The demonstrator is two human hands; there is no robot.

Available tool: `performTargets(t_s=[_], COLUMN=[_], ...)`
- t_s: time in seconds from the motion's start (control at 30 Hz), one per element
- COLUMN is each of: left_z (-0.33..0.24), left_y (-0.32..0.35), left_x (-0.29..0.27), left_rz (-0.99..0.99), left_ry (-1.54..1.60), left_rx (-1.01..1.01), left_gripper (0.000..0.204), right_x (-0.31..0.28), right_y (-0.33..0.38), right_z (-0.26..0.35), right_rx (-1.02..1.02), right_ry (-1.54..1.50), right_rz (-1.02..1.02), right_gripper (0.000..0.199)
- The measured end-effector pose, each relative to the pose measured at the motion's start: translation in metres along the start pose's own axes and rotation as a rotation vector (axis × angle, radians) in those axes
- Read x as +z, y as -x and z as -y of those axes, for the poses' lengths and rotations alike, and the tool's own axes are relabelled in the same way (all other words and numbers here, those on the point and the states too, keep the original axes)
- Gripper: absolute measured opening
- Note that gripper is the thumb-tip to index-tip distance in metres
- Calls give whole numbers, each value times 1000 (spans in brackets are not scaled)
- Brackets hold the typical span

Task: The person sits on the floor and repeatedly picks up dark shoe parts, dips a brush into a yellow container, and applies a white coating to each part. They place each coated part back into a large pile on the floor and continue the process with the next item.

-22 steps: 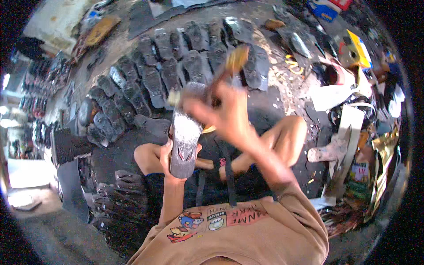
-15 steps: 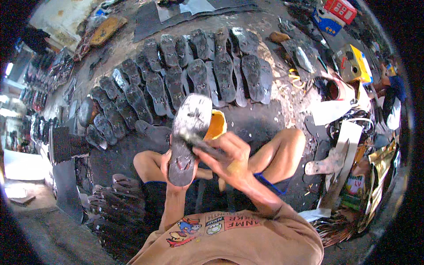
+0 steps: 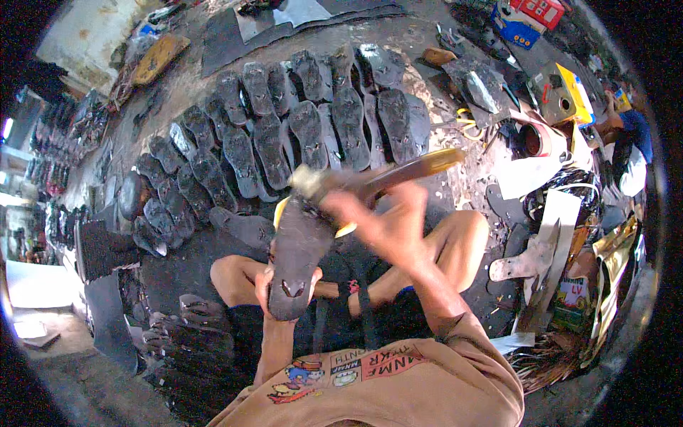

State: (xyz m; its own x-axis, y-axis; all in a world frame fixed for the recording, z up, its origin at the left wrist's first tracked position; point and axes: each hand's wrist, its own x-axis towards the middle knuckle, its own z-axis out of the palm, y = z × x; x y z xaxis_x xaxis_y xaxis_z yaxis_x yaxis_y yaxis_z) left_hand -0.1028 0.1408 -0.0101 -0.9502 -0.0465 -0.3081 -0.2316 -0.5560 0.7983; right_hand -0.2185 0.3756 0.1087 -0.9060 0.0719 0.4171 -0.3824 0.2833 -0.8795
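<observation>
My left hand (image 3: 315, 276) grips a black sandal sole (image 3: 299, 242) from below at its near end. The sole is held tilted above my lap, and a hole shows close to its near end. My right hand (image 3: 388, 224), blurred by motion, is closed on a dark-handled brush with pale bristles (image 3: 306, 181) at the sole's far end. A long dark piece with a glossy yellow-brown end (image 3: 434, 164) reaches out to the right above that hand; whether it belongs to the brush I cannot tell. Yellow edges (image 3: 346, 230) show behind the sole, mostly hidden.
Rows of black soles (image 3: 307, 135) lie on the floor ahead. More dark footwear (image 3: 188, 331) is heaped at my left. On the right are a yellow box (image 3: 575, 96), white sheets (image 3: 526, 174) and scraps. Another person (image 3: 626, 132) sits at the far right.
The sole's far end has dropped, and its pale, shiny face now looks dark. My right hand has moved right and slightly up, with the brush at the far end. The glossy yellow-brown end has come into sight.
</observation>
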Motion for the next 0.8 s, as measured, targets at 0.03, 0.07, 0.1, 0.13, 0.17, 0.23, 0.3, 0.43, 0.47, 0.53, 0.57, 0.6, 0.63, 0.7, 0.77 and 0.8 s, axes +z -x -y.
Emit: performTargets(t_s=[0.03,0.07,0.1,0.13,0.17,0.23,0.3,0.43,0.47,0.53,0.57,0.6,0.63,0.7,0.77,0.8], left_z=[-13,-17,-22,-43,-62,-142,-184,-196,-177,-125,-112,-99,-82,-62,-85,-92], left_y=[5,3,6,-3,-12,-66,-148,-406,-449,-490,-511,-527,-535,-543,-541,-524], left_x=[14,5,-15,-7,0,63,132,80,83,90,81,72,76,80,36,6], left_rz=[30,38,46,56,56,273,71,193,104,-121,-174,-234,-287,-355,-295,-300], left_ry=[346,347,348,206,74,59,-255,-59,-54,120,71,26,76,79,-252,-502], left_rx=[-171,-214,-257,-150,-44,275,456,150,88,-40,18,67,52,60,59,215], left_gripper=[70,70,69,68,67,61,55,30,25,15,16,17,19,29,35,36], right_x=[-2,-7,-19,-34,-51,-62,-59,-38,-41,-52,-49,-47,-50,-50,-39,-35], right_y=[-2,-12,-32,-53,-62,-51,-25,-16,-13,-16,-17,-15,-15,-18,-21,-22], right_z=[-6,-17,-30,-48,-68,-109,-139,-161,-179,-173,-181,-189,-191,-195,-194,-196], right_rx=[-37,-90,53,192,178,172,350,310,286,495,494,501,522,526,514,529], right_ry=[33,69,185,285,237,214,81,245,201,276,228,186,249,212,135,99], right_rz=[9,17,-110,-237,-287,-409,-391,-357,-372,-281,-307,-326,-310,-309,-253,-247], right_gripper=[23,20,21,22,25,26,27,33,35,36,35,35,31,30,31,35])
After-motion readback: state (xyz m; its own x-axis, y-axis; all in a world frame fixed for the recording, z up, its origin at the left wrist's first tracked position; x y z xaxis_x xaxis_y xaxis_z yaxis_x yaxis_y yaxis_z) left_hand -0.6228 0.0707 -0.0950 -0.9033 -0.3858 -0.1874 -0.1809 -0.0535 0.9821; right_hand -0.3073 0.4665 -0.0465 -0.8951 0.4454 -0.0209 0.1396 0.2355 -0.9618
